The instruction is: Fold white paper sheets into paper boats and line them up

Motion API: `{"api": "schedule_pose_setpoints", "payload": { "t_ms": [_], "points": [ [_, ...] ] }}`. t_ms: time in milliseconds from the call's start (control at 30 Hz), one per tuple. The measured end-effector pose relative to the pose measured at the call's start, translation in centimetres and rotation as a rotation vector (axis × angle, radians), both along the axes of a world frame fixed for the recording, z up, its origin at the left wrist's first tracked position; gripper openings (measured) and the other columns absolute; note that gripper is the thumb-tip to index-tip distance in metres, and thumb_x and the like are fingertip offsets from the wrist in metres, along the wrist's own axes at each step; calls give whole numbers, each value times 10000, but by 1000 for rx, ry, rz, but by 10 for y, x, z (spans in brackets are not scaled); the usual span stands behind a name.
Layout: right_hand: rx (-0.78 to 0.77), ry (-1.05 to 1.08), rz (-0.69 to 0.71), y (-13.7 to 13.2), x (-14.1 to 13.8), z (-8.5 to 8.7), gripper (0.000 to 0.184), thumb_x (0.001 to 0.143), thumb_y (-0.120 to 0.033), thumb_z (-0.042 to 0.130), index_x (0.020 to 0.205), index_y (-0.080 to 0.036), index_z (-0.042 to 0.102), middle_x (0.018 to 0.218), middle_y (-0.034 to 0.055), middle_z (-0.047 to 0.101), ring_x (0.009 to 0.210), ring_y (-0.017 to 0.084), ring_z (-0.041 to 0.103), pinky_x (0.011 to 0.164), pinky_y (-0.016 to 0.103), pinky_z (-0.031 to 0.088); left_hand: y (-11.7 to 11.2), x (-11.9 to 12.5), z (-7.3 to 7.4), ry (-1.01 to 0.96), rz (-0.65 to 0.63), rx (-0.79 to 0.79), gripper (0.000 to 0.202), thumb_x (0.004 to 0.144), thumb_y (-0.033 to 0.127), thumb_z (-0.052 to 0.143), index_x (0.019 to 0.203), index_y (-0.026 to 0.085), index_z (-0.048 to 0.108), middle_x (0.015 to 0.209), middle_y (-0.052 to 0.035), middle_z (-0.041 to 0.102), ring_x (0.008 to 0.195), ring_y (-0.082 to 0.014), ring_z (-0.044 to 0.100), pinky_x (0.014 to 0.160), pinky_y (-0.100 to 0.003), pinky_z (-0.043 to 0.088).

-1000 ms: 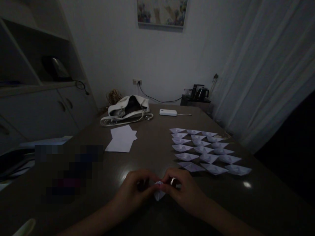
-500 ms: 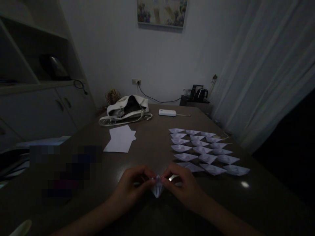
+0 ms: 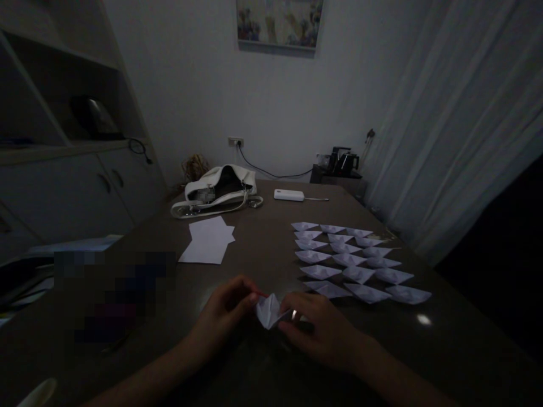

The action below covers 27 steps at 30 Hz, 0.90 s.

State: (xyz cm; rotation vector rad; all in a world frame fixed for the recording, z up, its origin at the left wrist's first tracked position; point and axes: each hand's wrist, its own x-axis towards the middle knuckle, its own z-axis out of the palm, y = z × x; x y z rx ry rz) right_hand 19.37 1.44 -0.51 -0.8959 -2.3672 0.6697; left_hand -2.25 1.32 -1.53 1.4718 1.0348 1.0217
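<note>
A pale cabinet [image 3: 63, 186] holding a dark kettle [image 3: 100, 117] stands at the left. On the brown, glossy table [image 3: 261, 249], white sheets [image 3: 207, 244] lie before a white bag [image 3: 242, 176]. Over the near middle, the person's left hand [image 3: 229, 311] pinches one end of a small folded paper [image 3: 267, 311]; the right hand [image 3: 318, 325] pinches the other. Rows of paper boats [image 3: 348, 260] sit beyond, then a sheer curtain [image 3: 458, 124].

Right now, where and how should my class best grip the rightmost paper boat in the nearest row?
The paper boat is probably best pinched lightly at its pointed right end, coming from the right: that tip juts outward, away from the neighbouring boat on its left. Folded paper might crush.
</note>
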Motion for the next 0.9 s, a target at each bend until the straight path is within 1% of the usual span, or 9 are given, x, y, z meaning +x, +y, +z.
{"api": "schedule_pose_setpoints", "payload": {
  "t_ms": [100, 167, 233, 333, 433, 533, 667, 767, 900],
  "points": [
    [-17, 87, -80, 2, 0, -4, 188, 797, -322, 691, 778, -158, 600, 742, 15, 636, 673, 144, 608, 606, 226, 407, 0, 0, -1, -5, -28, 45, 277, 845, 442, 570, 835, 165, 571, 865, -61, 663, 803, -197, 608, 695, -286, 466],
    [-15, 128, -88, 4, 0, -7, 188, 795, -312, 702, 746, -154, 613, 723, 12, 639, 679, 140, 615, 610, 215, 406, -1, -1, 0, 30, -59, 78, 244, 879, 414, 528, 858, 173, 557, 913, -67, 657, 828, -198, 608, 703, -286, 471],
    [1, 117, -51, 6, 1, -9, 162, 792, -278, 707, 737, -150, 623, 721, 16, 639, 689, 143, 615, 614, 213, 402, -2, -2, 2, 135, -107, 142, 203, 912, 363, 478, 881, 176, 549, 928, -69, 639, 829, -193, 601, 701, -283, 474],
    [31, 42, 13, 7, 3, -11, 114, 783, -218, 706, 741, -145, 630, 738, 28, 639, 683, 147, 604, 607, 220, 391, -5, -4, 8, 343, -224, 304, 171, 930, 267, 428, 888, 175, 567, 948, -70, 607, 843, -186, 589, 731, -287, 474],
    [36, -5, 13, 6, 3, -11, 93, 792, -197, 685, 749, -144, 622, 739, 28, 630, 669, 142, 585, 603, 224, 380, -7, -6, 11, 465, -324, 405, 109, 872, 276, 568, 923, 186, 601, 1085, -76, 577, 943, -198, 586, 805, -295, 476],
    [11, 8, 19, 6, 3, -9, 102, 797, -207, 683, 750, -144, 617, 730, 20, 627, 663, 132, 575, 603, 216, 376, -5, -8, 8, 515, -341, 454, 257, 786, 290, 703, 1015, 213, 616, 1184, -81, 548, 1030, -221, 576, 860, -313, 476],
    [-14, 21, 34, 7, 2, -10, 130, 787, -225, 697, 725, -145, 617, 695, 8, 620, 622, 115, 560, 574, 202, 362, -1, -10, -1, 590, -362, 537, 140, 855, 232, 618, 992, 212, 641, 1183, -86, 566, 973, -197, 615, 801, -286, 498],
    [-7, 9, 9, 7, 3, -15, 179, 786, -258, 703, 690, -143, 605, 639, -4, 602, 585, 110, 540, 553, 204, 344, -1, -11, -2, 669, -396, 598, 138, 882, 220, 572, 1001, 205, 641, 1223, -100, 568, 1025, -217, 605, 816, -292, 493],
    [-27, -39, 28, 7, 3, -19, 149, 794, -217, 685, 695, -148, 596, 660, -8, 595, 599, 109, 529, 556, 207, 341, -4, -10, 1, 663, -406, 528, 154, 898, 186, 523, 1002, 200, 635, 1327, -101, 511, 1010, -192, 615, 826, -273, 491]
  ]
}}
